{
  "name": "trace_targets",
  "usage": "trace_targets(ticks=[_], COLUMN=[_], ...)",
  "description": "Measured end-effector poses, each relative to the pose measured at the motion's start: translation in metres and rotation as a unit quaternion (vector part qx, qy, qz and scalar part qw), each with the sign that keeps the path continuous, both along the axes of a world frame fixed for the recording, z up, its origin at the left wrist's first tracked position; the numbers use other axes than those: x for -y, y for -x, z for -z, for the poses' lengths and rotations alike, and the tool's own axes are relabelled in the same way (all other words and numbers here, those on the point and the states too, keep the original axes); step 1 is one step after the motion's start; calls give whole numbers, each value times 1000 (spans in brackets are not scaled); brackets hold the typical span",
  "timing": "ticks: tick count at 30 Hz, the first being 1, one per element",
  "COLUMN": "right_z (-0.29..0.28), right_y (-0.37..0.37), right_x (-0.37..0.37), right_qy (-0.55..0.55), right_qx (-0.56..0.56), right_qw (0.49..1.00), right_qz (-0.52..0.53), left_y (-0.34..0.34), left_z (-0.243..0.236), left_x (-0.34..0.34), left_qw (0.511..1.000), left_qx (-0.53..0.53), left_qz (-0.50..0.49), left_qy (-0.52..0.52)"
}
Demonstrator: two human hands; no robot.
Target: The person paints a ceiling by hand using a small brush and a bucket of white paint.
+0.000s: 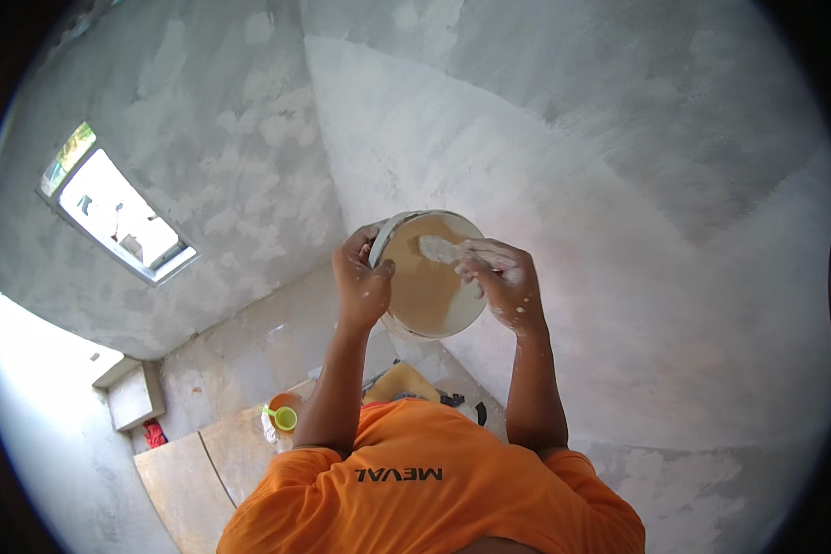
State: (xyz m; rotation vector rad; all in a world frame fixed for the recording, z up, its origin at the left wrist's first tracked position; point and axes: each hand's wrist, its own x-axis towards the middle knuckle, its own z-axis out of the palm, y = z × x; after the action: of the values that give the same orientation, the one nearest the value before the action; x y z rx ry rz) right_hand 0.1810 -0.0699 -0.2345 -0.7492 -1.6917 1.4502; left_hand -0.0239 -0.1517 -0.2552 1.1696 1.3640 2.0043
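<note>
In front of my chest I hold up a round, pale bucket [425,309] with a tan inside and whitish smears along its wall. My left hand [364,280] is closed around its left rim, thumb on the near side. Over the bucket's mouth, my right hand [503,277] grips a small spatula-like tool [440,249] coated in whitish paste. The tool points left, its flat end over the tan inside; whether it touches the surface I cannot tell. White spatters dot both my hands and forearms.
A plastered wall [489,138] with pale and grey patches rises ahead and to the right; another wall [240,157] with a small window [125,212] stands at the left. Below lie boards [189,480], an orange container [284,403] with a green dipper [285,419], and a box-like ledge [136,397].
</note>
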Motion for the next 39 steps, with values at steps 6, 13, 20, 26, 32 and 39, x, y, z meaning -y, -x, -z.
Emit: trace_targets(ticks=[6, 13, 20, 26, 32, 39], right_z=[-4, -36, -151, -281, -403, -467], right_y=[-47, -97, -128, -127, -144, -180], right_x=[-3, 4, 40, 79, 64, 33], right_qy=[153, 213, -90, -375, -558, -653], right_qx=[-312, -526, -458, -276, -53, 287], right_qw=[931, 820, 869, 834, 699, 446], right_qz=[110, 79, 165, 295, 444, 541], left_y=[-17, -56, -95, -102, -95, -76], left_z=[-22, -105, -195, -269, -326, -331], left_x=[-24, -56, -51, -35, -15, 2], left_qw=[998, 982, 952, 891, 869, 882], left_qx=[46, 59, 129, 231, 248, 225], left_qz=[44, 155, 236, 334, 363, 331], left_qy=[19, -91, -146, -204, -228, -248])
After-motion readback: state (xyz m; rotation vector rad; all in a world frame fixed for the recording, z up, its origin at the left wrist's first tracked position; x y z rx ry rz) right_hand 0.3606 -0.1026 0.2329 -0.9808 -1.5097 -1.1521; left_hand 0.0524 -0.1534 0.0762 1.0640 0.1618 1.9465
